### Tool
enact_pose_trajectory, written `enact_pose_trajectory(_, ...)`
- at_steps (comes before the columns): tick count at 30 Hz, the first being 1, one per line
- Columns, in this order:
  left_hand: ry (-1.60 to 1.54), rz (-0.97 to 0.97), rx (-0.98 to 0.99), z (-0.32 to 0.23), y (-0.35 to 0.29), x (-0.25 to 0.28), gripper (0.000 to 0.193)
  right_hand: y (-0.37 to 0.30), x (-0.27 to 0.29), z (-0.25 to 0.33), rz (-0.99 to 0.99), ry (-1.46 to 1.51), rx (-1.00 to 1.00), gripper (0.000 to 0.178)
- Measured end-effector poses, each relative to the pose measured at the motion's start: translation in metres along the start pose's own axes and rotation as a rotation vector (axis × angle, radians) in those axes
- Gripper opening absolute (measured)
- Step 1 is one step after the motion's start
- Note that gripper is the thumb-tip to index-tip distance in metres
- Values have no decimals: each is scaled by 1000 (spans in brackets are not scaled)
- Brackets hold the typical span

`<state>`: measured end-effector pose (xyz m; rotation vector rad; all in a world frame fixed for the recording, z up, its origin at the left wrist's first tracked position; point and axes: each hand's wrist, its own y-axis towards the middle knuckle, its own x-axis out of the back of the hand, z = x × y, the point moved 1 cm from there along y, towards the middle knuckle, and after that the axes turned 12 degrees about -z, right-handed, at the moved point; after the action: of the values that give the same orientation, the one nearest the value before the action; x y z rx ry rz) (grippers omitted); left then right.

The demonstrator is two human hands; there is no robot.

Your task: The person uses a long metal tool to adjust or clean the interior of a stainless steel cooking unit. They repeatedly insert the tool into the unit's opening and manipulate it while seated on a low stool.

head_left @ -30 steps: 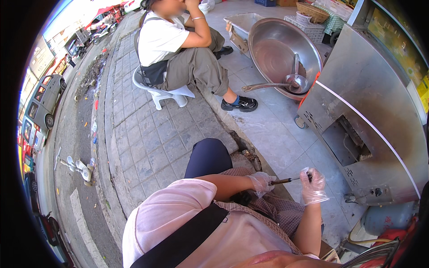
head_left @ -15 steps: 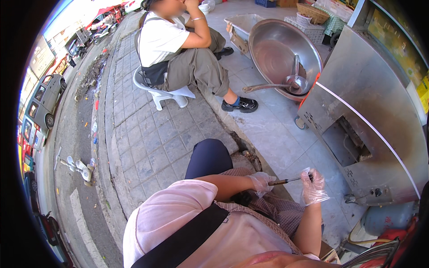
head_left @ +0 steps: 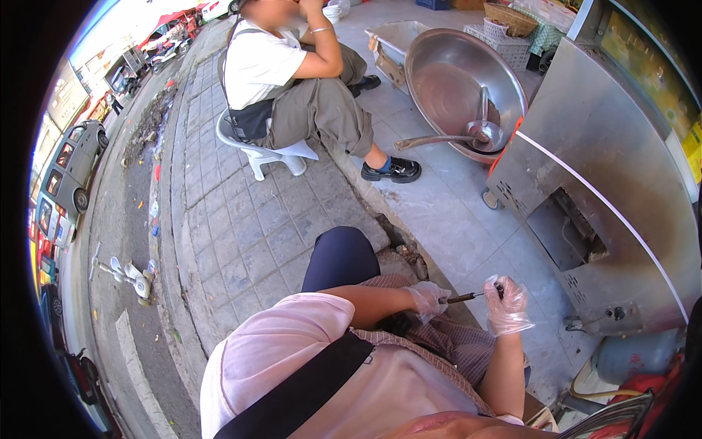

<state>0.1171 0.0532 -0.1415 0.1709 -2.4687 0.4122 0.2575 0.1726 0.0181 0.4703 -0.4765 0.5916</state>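
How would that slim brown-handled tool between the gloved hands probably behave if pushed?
The brown-handled tool looks stiff, given its straight metal shaft. Its slim build suggests light weight. It might slip against the smooth-looking plastic gloves.

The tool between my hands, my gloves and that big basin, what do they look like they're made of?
Tool: brown handle, perhaps wood or plastic; thin shaft, probably metal, from its grayish look. Gloves: thin, clear plastic film, judging by the glossy wrinkles. Basin: likely stainless steel, smooth and silvery with bright reflections.
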Motion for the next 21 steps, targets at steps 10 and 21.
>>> enact_pose_trajectory(10, 31, 2, -75, -5, -5, 7, 43, 0, -2, -6, 12, 110, -48, 13)
enact_pose_trajectory(21, 64, -58, -136, -3, -5, 5, 27, -1, -5, -11, 52, 175, -84, 13)
